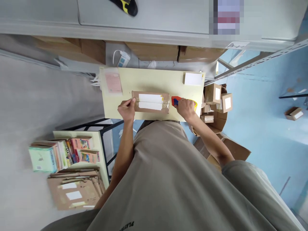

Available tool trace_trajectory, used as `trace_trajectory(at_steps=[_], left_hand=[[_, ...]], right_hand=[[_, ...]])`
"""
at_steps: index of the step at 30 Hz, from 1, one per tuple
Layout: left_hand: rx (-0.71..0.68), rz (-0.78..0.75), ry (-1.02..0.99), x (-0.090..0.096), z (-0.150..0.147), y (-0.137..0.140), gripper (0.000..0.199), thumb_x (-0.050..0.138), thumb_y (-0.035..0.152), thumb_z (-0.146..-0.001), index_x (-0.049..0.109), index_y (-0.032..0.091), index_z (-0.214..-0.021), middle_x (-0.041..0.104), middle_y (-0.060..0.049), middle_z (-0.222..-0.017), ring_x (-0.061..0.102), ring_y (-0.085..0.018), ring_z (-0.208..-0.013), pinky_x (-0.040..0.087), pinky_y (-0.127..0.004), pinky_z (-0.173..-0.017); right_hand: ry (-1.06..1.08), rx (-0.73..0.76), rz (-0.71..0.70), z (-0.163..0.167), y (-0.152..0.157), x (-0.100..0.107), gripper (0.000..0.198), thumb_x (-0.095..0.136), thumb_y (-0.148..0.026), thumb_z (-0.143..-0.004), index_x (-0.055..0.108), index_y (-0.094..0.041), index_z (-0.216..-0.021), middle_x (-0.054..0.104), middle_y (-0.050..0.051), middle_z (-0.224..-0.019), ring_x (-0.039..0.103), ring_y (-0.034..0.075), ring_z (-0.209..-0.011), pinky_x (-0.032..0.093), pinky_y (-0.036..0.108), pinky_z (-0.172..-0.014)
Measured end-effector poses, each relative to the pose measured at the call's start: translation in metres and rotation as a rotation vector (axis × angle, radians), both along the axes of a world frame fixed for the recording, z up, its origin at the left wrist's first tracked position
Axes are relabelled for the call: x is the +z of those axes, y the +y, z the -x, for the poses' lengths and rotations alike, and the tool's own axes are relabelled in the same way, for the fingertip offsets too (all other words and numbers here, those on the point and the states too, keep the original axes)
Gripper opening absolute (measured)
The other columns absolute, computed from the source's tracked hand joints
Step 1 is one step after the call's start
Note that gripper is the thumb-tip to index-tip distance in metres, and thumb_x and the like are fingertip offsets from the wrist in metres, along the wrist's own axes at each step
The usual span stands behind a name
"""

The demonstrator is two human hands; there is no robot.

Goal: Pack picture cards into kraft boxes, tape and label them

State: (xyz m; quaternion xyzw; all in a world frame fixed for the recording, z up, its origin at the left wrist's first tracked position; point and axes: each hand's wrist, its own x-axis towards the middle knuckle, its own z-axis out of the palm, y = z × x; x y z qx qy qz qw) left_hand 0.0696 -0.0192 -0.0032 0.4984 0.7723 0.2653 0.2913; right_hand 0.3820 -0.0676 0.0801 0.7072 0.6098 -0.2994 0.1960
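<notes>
A taped cardboard box lies lengthwise on the cream tabletop, with white labels on its upper face. Clear tape shines at its right end. My left hand grips the box's left end, thumb on top. At the other end, my right hand is closed around a tape dispenser with red, blue and yellow parts. The dispenser's red front sits just beside the box's right end; my fingers hide most of its handle.
White label sheets and a pink paper lie on the tabletop. Behind it stands a grey shelf with cartons and a power strip. Small boxes are piled right; books and flattened cardboard stand left.
</notes>
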Motion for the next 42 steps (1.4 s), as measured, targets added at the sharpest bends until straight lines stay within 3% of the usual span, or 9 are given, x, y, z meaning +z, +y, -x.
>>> trace_trajectory(at_steps=[5,8,15,19,24,29,35,39,42], left_hand=[[-0.033,0.057,-0.059,-0.002,0.010,0.004,0.029,0.082,0.039,-0.102,0.090,0.016,-0.118,0.090,-0.011,-0.119,0.085,-0.028,-0.106,0.069,-0.041,-0.106],[-0.069,-0.096,-0.068,0.009,-0.001,0.013,0.040,0.086,0.044,-0.103,0.085,0.017,-0.132,0.084,-0.016,-0.134,0.084,-0.028,-0.115,0.069,-0.041,-0.108],[-0.669,-0.587,-0.375,0.093,-0.111,0.058,0.055,0.060,0.067,-0.123,0.071,0.029,-0.161,0.077,-0.015,-0.151,0.079,-0.028,-0.139,0.066,-0.046,-0.122],[-0.827,-0.740,-0.451,0.126,-0.160,0.107,0.062,0.051,0.071,-0.124,0.063,0.033,-0.172,0.068,-0.016,-0.168,0.066,-0.031,-0.163,0.056,-0.051,-0.138],[-0.868,-0.818,-0.486,0.136,-0.173,0.153,0.063,0.044,0.070,-0.126,0.057,0.038,-0.178,0.062,-0.013,-0.177,0.055,-0.031,-0.174,0.047,-0.052,-0.146],[-0.810,-0.752,-0.457,0.145,-0.151,0.143,0.060,0.047,0.071,-0.125,0.063,0.037,-0.173,0.066,-0.013,-0.173,0.061,-0.033,-0.171,0.052,-0.057,-0.143],[-0.622,-0.509,-0.428,0.102,-0.074,0.102,0.062,0.059,0.074,-0.121,0.071,0.031,-0.163,0.072,-0.016,-0.166,0.068,-0.034,-0.162,0.056,-0.056,-0.139],[-0.319,-0.212,-0.371,0.042,-0.004,0.051,0.064,0.069,0.071,-0.116,0.073,0.023,-0.158,0.073,-0.020,-0.165,0.073,-0.036,-0.155,0.058,-0.056,-0.137],[-0.159,0.038,-0.371,0.008,0.026,0.011,0.067,0.076,0.069,-0.111,0.074,0.019,-0.156,0.073,-0.025,-0.165,0.073,-0.040,-0.154,0.059,-0.059,-0.135]], right_hand=[[-0.093,-0.156,-0.015,-0.006,-0.011,0.017,0.048,0.067,-0.045,-0.119,0.078,-0.002,-0.137,0.086,0.033,-0.117,0.086,0.042,-0.111,0.058,0.042,-0.083],[-0.103,-0.233,-0.119,-0.010,-0.009,0.042,0.049,0.067,-0.048,-0.120,0.078,-0.002,-0.133,0.086,0.032,-0.116,0.085,0.041,-0.111,0.058,0.042,-0.086],[-0.079,-0.247,-0.686,-0.010,0.047,0.104,0.056,0.052,-0.059,-0.124,0.071,-0.010,-0.141,0.085,0.022,-0.105,0.082,0.040,-0.105,0.060,0.055,-0.103],[-0.080,-0.147,-0.907,-0.017,0.111,0.128,0.060,0.037,-0.059,-0.127,0.062,-0.012,-0.153,0.083,0.024,-0.123,0.079,0.043,-0.124,0.051,0.067,-0.123],[-0.075,-0.085,-1.003,-0.026,0.189,0.123,0.065,0.024,-0.053,-0.129,0.059,-0.009,-0.160,0.076,0.028,-0.145,0.071,0.046,-0.144,0.044,0.074,-0.130],[-0.067,-0.047,-0.975,-0.018,0.233,0.091,0.070,0.022,-0.051,-0.130,0.061,-0.002,-0.162,0.073,0.031,-0.148,0.068,0.044,-0.150,0.040,0.079,-0.134],[-0.073,-0.018,-0.955,-0.019,0.219,0.074,0.077,0.024,-0.052,-0.128,0.038,-0.006,-0.188,0.057,0.035,-0.170,0.051,0.048,-0.168,0.030,0.083,-0.141],[0.025,-0.167,-0.944,-0.004,0.134,0.046,0.077,0.019,-0.052,-0.127,0.020,-0.020,-0.197,0.042,0.028,-0.188,0.038,0.049,-0.180,0.034,0.084,-0.141],[0.096,-0.325,-0.700,0.026,0.048,0.012,0.081,0.024,-0.053,-0.126,0.020,-0.008,-0.194,0.039,0.033,-0.192,0.038,0.044,-0.183,0.046,0.070,-0.140]])
